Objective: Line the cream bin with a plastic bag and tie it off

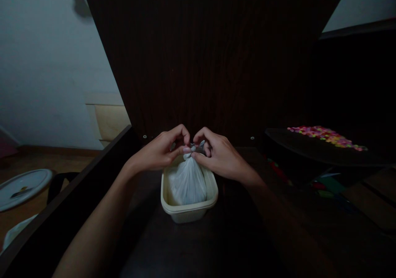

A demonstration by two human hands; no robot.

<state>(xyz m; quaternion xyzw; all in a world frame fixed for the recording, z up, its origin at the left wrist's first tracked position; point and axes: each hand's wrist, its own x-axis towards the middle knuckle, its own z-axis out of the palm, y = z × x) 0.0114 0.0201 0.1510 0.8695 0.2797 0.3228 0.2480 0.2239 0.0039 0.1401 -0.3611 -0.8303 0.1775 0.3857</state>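
Observation:
A white plastic bag [189, 183], full and gathered into a knot at its top, sits inside a cream rectangular container [189, 215] on a dark wooden surface. At the bag's knotted neck, my left hand [163, 148] pinches the plastic between thumb and curled fingers. From the other side my right hand [221, 154] grips the knot in the same way, its thumb just beside the left thumb. Both hands are above the container's far part and hide some of its rim.
An upright dark wooden panel [201, 63] stands behind the container. At the right, colorful small pieces [328, 137] lie on a dark shelf. A round white lid [24, 187] is on the floor at the left, beyond a dark raised edge [71, 199].

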